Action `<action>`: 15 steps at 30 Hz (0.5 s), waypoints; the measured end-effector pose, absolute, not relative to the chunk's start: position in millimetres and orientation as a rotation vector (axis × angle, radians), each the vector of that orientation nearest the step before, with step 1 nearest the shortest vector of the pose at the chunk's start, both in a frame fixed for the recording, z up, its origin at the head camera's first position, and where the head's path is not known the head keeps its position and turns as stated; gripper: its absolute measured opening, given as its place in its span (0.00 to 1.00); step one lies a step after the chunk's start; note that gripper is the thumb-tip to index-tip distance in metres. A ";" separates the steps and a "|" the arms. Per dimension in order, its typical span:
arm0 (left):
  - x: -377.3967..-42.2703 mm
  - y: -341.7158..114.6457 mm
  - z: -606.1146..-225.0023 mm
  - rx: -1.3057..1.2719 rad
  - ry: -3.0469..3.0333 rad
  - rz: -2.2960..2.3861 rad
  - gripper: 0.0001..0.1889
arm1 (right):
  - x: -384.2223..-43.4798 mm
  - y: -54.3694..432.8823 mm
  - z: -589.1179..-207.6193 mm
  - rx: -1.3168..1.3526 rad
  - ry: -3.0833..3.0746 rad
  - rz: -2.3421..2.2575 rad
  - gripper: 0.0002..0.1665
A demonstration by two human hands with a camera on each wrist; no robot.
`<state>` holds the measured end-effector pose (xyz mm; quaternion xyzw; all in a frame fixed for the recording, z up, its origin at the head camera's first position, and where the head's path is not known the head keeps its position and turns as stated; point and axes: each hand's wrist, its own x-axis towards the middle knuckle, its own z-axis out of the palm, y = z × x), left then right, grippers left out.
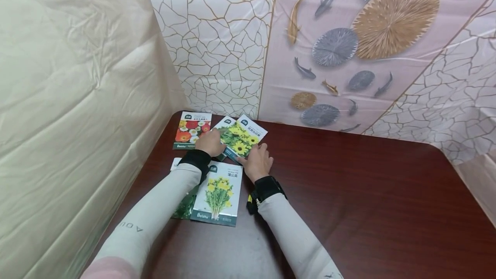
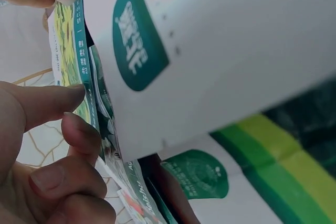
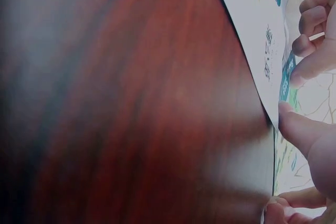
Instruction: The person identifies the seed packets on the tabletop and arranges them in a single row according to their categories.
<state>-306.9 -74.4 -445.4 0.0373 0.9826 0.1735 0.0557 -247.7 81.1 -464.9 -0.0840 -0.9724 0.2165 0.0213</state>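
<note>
A seed packet with yellow daisies (image 1: 241, 145) lies slanted over another seed packet (image 1: 226, 122) at the back left. My right hand (image 1: 258, 163) grips its lower right corner, thumb at the bottom edge and fingers by the side. My left hand (image 1: 210, 142) is at its lower left, the left thumb (image 2: 63, 99) touching the bottom strip and the other fingers loosely bent. Beside the left hand lies a red-and-orange flower packet (image 1: 190, 128). Nearer, a dandelion packet (image 1: 218, 190) overlaps a green packet (image 1: 185, 206), partly hidden by my left forearm.
The packets lie on a dark red-brown table (image 1: 348, 193). A cream cloth (image 1: 77, 98) hangs along its left side. Behind the far edge hangs a patterned curtain (image 1: 224, 55). Both wrists wear black bands.
</note>
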 end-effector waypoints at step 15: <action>-309.2 -77.1 -449.0 -0.008 2.934 0.739 0.19 | -250.0 85.8 -459.9 -0.294 -3.016 0.716 0.36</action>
